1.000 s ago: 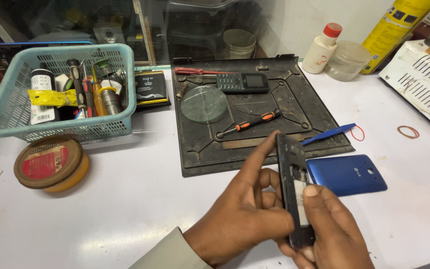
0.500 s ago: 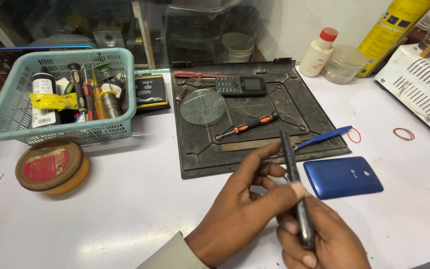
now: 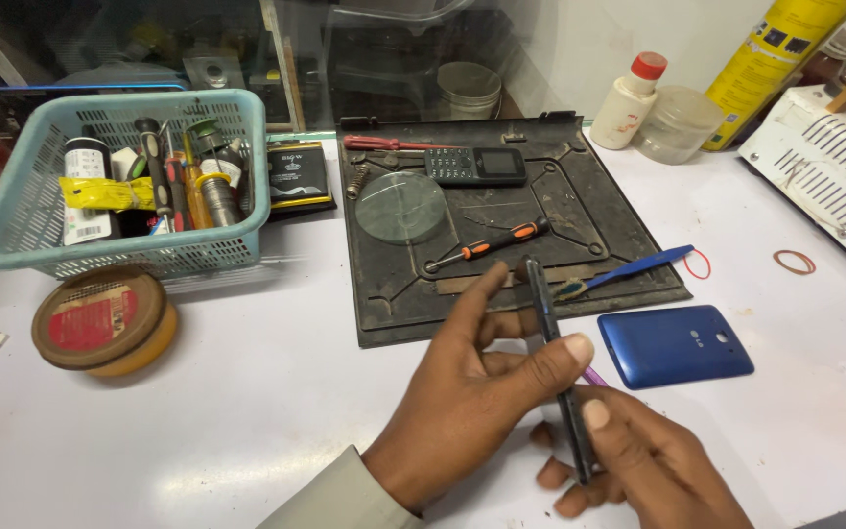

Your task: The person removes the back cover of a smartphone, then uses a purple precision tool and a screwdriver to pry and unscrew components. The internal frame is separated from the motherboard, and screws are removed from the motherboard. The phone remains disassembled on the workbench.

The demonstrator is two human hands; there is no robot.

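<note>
The phone frame (image 3: 555, 367) stands edge-on, long axis running away from the person. Left hand (image 3: 472, 392) pinches its middle; right hand (image 3: 638, 460) pinches the near end.

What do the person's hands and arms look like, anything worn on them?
Both hands are bare: the left hand and right hand show no gloves or rings. A pale grey-beige sleeve cuff covers the left wrist. The right wrist is out of frame.

Open white surface (image 3: 247, 411) left of the hands; hemmed ahead by black work mat (image 3: 619, 211), right by blue phone cover (image 3: 676, 345), far left by round tin (image 3: 105, 321).
</note>
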